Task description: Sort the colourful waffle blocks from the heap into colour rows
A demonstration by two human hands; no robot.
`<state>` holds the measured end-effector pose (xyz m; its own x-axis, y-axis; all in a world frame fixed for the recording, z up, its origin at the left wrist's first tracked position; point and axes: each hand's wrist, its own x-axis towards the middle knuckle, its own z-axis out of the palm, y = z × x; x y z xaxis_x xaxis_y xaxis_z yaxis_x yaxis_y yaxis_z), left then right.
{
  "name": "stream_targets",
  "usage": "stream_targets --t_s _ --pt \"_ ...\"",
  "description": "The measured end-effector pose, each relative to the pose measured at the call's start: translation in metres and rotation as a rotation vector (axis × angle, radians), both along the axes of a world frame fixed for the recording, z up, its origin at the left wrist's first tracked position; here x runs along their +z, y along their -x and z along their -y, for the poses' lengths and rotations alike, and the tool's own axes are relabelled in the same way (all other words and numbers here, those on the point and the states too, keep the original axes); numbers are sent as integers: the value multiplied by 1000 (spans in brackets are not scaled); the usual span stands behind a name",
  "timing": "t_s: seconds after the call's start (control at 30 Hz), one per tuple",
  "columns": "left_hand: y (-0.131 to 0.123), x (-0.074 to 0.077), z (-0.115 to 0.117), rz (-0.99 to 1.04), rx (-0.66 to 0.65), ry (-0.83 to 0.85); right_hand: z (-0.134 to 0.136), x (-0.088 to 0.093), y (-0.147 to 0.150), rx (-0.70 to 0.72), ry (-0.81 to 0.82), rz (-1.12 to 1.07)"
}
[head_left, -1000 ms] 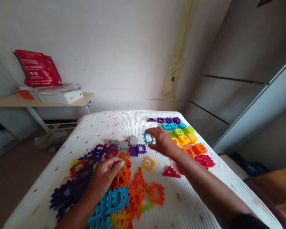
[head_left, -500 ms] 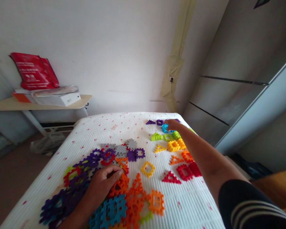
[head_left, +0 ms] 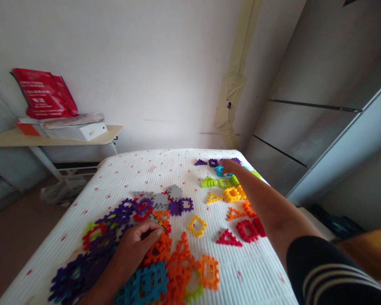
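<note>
My left hand [head_left: 141, 239] rests on a heap of toothed plastic building tiles, its fingers curled and thumb drawn in; whatever lies between the fingertips is hidden. Around it are orange tiles [head_left: 179, 267], blue tiles [head_left: 149, 283] and purple tiles [head_left: 98, 243]. At the far right, my right hand [head_left: 231, 166] is closed over a blue tile [head_left: 220, 171], and the hand and arm partly cover the pieces there. Purple tiles [head_left: 213, 162] lie just beyond it. Nearer are rows of green tiles [head_left: 209, 182], yellow tiles [head_left: 231, 195] and red tiles [head_left: 247, 231].
A single yellow square frame [head_left: 197, 226] lies between the heap and the rows. Grey tiles [head_left: 161, 201] sit at the heap's far side. The bed cover [head_left: 152, 165] ends near a wall; a grey cabinet [head_left: 298, 131] stands right, a side table [head_left: 114, 133] left.
Both hands stay nearly where they were. The view has shifted very slightly, and the right forearm sits a little lower and further left.
</note>
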<state>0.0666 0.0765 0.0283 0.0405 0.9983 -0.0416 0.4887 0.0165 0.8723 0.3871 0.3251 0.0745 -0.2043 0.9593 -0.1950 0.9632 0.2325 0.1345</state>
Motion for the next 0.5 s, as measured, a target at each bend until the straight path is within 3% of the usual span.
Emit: stream_targets --t_s 0.33,0.5 --pt "-1 4 5 67 4 -27 3 1 5 -9 -24 -50" --pt "-3 6 6 116 56 -49 30 16 22 79 -221 -229"
